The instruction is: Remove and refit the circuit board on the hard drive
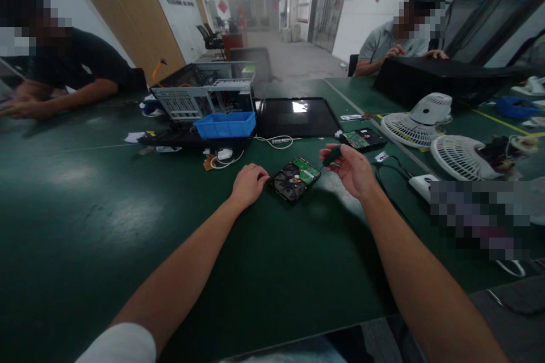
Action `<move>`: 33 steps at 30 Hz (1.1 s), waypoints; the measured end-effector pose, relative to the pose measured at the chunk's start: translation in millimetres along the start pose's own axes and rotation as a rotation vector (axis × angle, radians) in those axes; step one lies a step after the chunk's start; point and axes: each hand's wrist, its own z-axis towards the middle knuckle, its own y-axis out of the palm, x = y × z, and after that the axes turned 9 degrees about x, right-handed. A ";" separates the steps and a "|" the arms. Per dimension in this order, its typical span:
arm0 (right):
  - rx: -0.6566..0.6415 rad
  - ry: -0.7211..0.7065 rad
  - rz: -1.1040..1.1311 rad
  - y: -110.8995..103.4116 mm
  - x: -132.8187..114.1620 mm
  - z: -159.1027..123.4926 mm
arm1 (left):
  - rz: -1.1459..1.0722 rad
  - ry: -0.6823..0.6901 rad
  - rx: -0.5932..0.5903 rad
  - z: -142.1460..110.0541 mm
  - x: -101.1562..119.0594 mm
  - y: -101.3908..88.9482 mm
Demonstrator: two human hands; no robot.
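Dark green surface (276, 272) runs from the near edge toward the back of the room. Left hand (249, 184) rests at the left corner of a hard disk drive (289, 184); its fingertips are bunched against the edge, and whether its grip pinches the drive cannot be told. The drive lies flat between both hands, its green circuit board (307, 170) facing up. Right hand (351, 167) has its grip closed around a green-handled screwdriver (332, 155), shaft pointing down toward the drive's right corner (contact between tip and drive could not be verified).

Right of the hand lies a white power strip (421, 183) with a dark cable. Beyond the screwdriver lies a second hard drive (371, 137); two white fans (411, 126) are to its right. Farther off, a blue plastic bin (225, 126) stands before an opened computer case (183, 103), beside a glossy black panel (293, 119).

Two co-workers sit beyond, one on each side; the right-hand one touches a large black case (421, 76).
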 end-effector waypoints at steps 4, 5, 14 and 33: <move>0.013 0.005 -0.004 -0.3 0.7 0.8 | 0.045 0.005 -0.010 -0.3 -2.7 3.0; 0.016 0.007 -0.006 -0.4 0.8 0.9 | 0.059 0.005 -0.009 -0.3 -4.1 3.0; 0.012 0.006 -0.010 0.4 0.3 0.0 | 0.186 -0.219 0.073 3.4 -29.0 -10.2; 0.048 -0.042 -0.050 2.8 0.0 0.7 | 0.036 -0.065 0.093 -37.7 81.5 -1.3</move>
